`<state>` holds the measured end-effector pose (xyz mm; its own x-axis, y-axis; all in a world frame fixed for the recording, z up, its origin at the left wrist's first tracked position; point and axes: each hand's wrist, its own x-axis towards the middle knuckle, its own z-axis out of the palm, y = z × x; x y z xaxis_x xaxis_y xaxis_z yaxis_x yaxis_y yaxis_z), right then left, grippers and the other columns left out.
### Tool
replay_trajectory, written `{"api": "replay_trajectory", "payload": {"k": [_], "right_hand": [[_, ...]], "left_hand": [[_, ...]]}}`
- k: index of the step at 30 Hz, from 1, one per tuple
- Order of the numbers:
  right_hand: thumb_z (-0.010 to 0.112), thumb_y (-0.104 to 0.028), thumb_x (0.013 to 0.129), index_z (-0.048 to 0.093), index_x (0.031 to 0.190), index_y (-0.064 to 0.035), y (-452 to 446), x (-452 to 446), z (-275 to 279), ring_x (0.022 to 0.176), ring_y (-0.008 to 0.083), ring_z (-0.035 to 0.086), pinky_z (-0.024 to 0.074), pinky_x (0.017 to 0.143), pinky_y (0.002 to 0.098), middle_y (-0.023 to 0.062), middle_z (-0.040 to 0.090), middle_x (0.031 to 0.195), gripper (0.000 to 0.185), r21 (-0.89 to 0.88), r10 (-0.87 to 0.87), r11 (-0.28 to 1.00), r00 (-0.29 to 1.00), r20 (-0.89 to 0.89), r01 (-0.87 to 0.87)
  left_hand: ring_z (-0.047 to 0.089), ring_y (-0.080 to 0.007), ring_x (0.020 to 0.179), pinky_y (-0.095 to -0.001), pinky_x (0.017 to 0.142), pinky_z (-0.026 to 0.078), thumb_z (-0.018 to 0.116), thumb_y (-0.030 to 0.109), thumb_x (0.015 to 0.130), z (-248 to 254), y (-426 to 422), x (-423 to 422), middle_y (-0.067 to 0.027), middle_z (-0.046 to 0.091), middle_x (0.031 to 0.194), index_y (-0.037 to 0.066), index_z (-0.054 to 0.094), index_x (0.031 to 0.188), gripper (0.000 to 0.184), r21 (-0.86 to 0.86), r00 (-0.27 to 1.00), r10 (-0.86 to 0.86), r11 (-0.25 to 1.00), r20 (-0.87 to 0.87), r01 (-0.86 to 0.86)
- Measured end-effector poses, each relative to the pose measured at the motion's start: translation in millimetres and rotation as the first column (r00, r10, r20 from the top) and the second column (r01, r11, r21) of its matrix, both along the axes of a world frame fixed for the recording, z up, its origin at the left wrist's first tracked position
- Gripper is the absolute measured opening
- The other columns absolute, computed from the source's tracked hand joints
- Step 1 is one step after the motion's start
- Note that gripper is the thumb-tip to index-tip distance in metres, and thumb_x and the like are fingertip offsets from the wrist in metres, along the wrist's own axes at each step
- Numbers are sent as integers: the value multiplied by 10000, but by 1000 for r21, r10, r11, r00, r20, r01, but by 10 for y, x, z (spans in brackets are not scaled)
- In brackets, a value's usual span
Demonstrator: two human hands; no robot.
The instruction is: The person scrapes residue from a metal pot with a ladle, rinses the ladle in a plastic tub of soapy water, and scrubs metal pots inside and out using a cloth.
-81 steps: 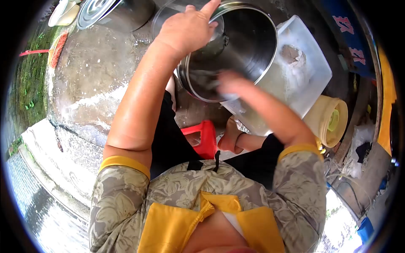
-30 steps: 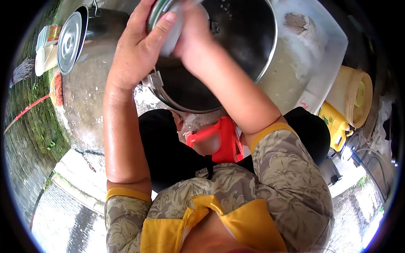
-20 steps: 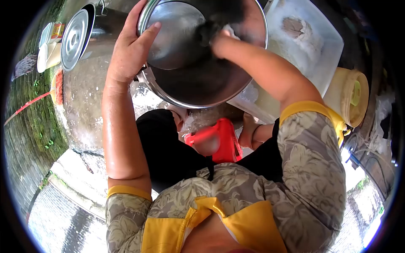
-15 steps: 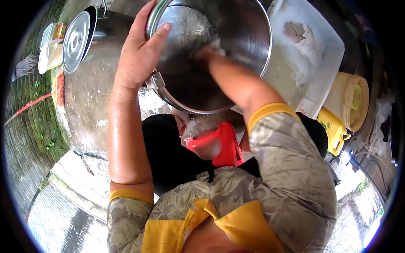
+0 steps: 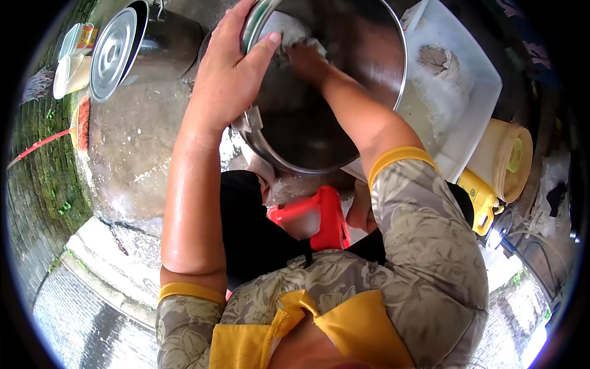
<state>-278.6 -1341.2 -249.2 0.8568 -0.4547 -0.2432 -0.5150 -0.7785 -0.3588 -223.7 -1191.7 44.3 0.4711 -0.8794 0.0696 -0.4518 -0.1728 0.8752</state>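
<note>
A large steel pot (image 5: 369,67) lies tipped with its mouth facing me, a metal clip on its lower left rim. My left hand (image 5: 236,67) grips the pot's left rim, thumb on the inside and fingers round the outside. Deep inside the pot, my right hand (image 5: 307,61) presses a pale cloth (image 5: 287,31) against the inner wall. Part of the cloth shows beyond the fingers. Right of the pot stands a translucent plastic tub (image 5: 473,117) with cloudy water, foam and a greyish cloth (image 5: 436,58) in it.
Another steel pot (image 5: 175,49) with a lid (image 5: 114,54) lies at the upper left, near pale containers (image 5: 72,77) and a red-bristled broom (image 5: 83,125). A red stool (image 5: 326,218) is between my legs. At the right are a yellow jug (image 5: 479,200) and a beige bucket (image 5: 501,160).
My right hand has swept with the cloth over the inside of the pot, now up and left. The pot and my left hand have shifted slightly right in view, the grip unchanged.
</note>
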Motion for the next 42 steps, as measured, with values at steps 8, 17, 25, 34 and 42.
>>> {"api": "replay_trajectory", "payload": {"k": [8,17,25,34,42], "right_hand": [[385,-276,896,587,1072,-47,411,503,958,1031,306,579,464,886,453,164,605,1091,353,949,-686,-309,704,-181,-57],[411,-225,863,585,1088,-59,-642,-446,2222,1033,294,581,465,892,429,157,607,1104,329,813,-953,-201,302,-32,-547],[553,-134,777,564,1156,-99,625,-249,2276,1063,294,572,468,893,413,152,582,1167,381,997,-778,25,625,66,-74],[626,-35,665,578,1078,-115,-447,-2182,2154,1032,315,572,480,855,378,145,590,1061,423,-87,307,924,859,-409,-371],[582,-3,692,249,1432,-107,-1122,-4049,534,1221,317,458,367,1003,328,224,456,1322,818,291,-329,889,935,-134,354]], "left_hand": [[452,-233,1200,-310,1007,337,526,166,906,-100,-29,-19,-182,491,1262,-21,325,1358,529,17,989,89,996,120,-91],[432,-258,1214,-327,1031,311,541,129,869,-79,-100,-8,-191,468,1272,-34,340,1335,533,-69,994,35,997,-99,-42],[358,-392,1265,-435,1067,254,511,331,899,-274,-176,-105,-253,419,1314,-21,330,1344,596,-34,955,58,998,290,-50],[233,-398,1347,-494,1111,147,533,359,884,-258,-246,-152,-221,386,1372,40,329,1371,617,15,963,-37,999,265,34],[309,-367,1309,-424,1092,221,569,229,825,-99,-419,-214,-225,415,1339,29,353,1349,601,62,955,-86,995,283,72]]}}
